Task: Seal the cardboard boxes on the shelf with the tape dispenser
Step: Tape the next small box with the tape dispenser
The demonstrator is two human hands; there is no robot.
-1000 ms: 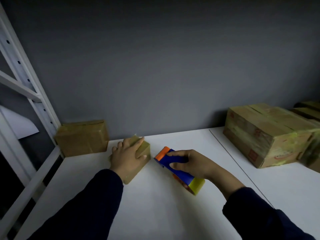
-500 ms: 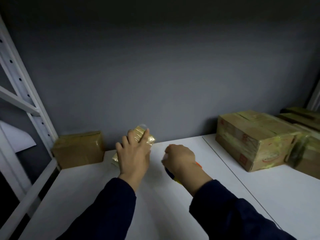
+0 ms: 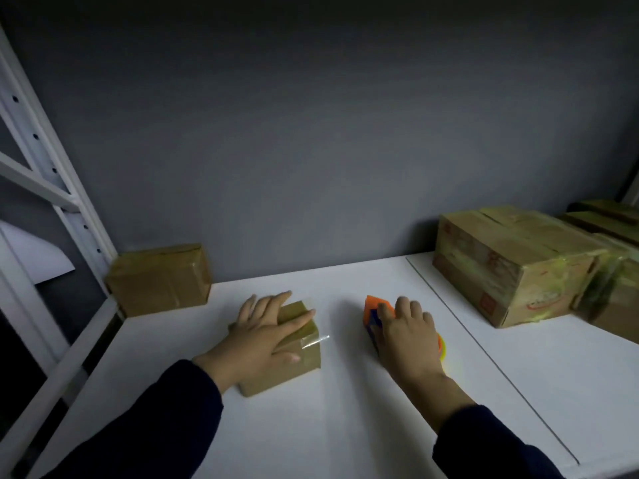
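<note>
Left hand [image 3: 269, 335] is flat on top of the small cardboard box [image 3: 294, 363], fingers straight, pressing down, thumb along its near side. The box sits mid-shelf, left of centre and well off the front edge of the shelf [image 3: 311, 426].

Right hand [image 3: 406, 335] holds the tape dispenser [image 3: 373, 311], fingers curled over its top. It rests on the shelf just right of the box, not touching it, orange nose toward the back wall.

Step, as I read it: finishing the seal on this box. A strip is on the top and a loose tape tail [image 3: 318, 340] hangs clear off the right edge.

To do it well:
- keep the left palm loaded so the box doesn't skate on the smooth board
- fold the tail down the right side and rub it flat, no bubbles
- a second strip should start on a side face and run over the seam under steady tension

Containers:
- small box: flaps shut, contents not visible
- back-left box [image 3: 159, 278], in the back-left corner by the upright [image 3: 52, 160]: closed and taped, contents hidden
- large box [image 3: 511, 271], at the back of the right board: closed, heavily wrapped in yellowish tape
- more taped boxes [image 3: 615, 295] at the right edge; I can't tell what's inside
</note>
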